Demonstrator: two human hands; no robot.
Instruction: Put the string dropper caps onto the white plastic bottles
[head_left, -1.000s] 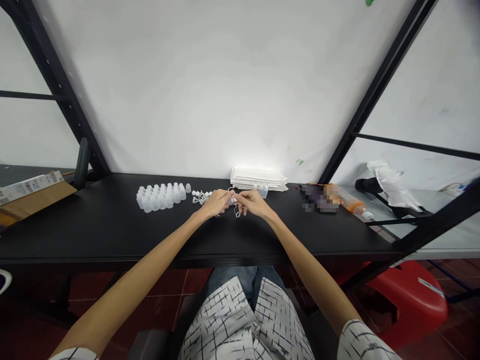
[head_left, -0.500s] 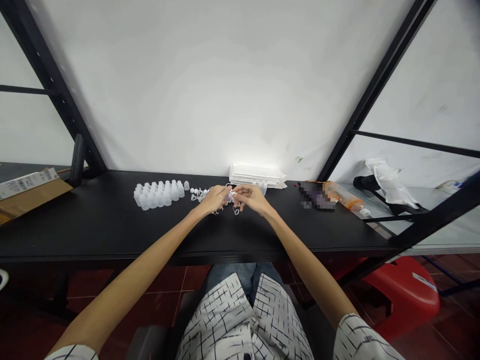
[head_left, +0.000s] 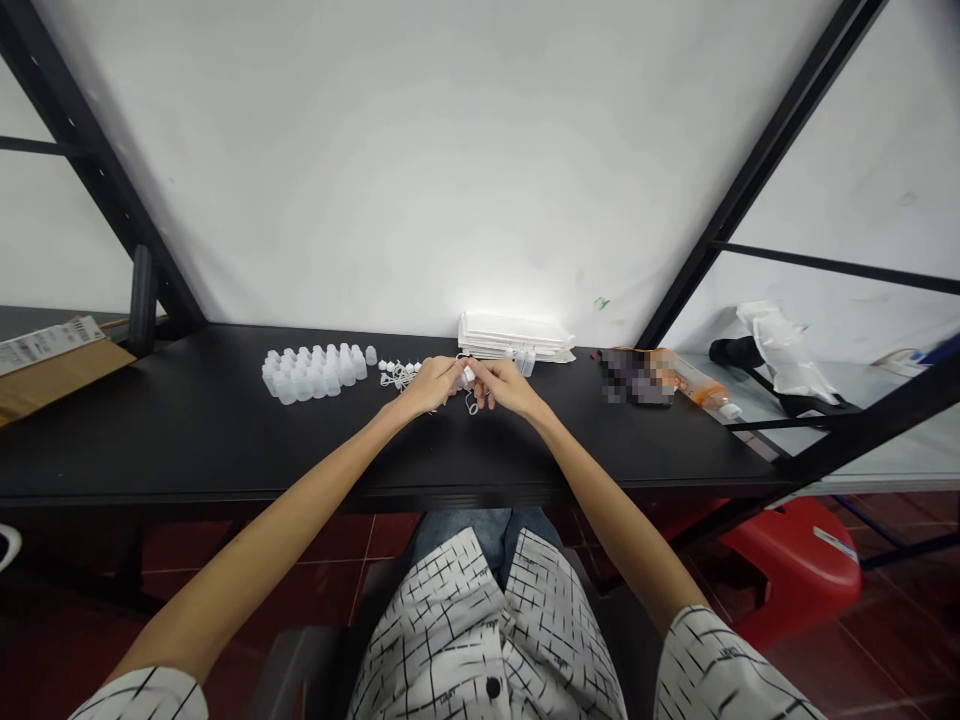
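My left hand [head_left: 433, 385] and my right hand [head_left: 508, 386] meet over the middle of the black table [head_left: 187, 440], fingers pinched together on one small white part [head_left: 468, 377]. A thin white loop [head_left: 472, 405] hangs below it. Just left of my left hand lies a scatter of small white caps with cords [head_left: 399, 373]. Further left stands a cluster of several small translucent bottles [head_left: 307, 370].
A stack of flat white trays [head_left: 514, 335] sits against the wall behind my hands. An orange-capped tube [head_left: 697, 385] lies at the right. A cardboard box [head_left: 52, 360] is at the far left. A red stool [head_left: 799, 565] stands on the floor at the right.
Both hands stay pinched together on the small white part; they hardly move on the table. The view has tilted slightly, shifting everything up in the picture.
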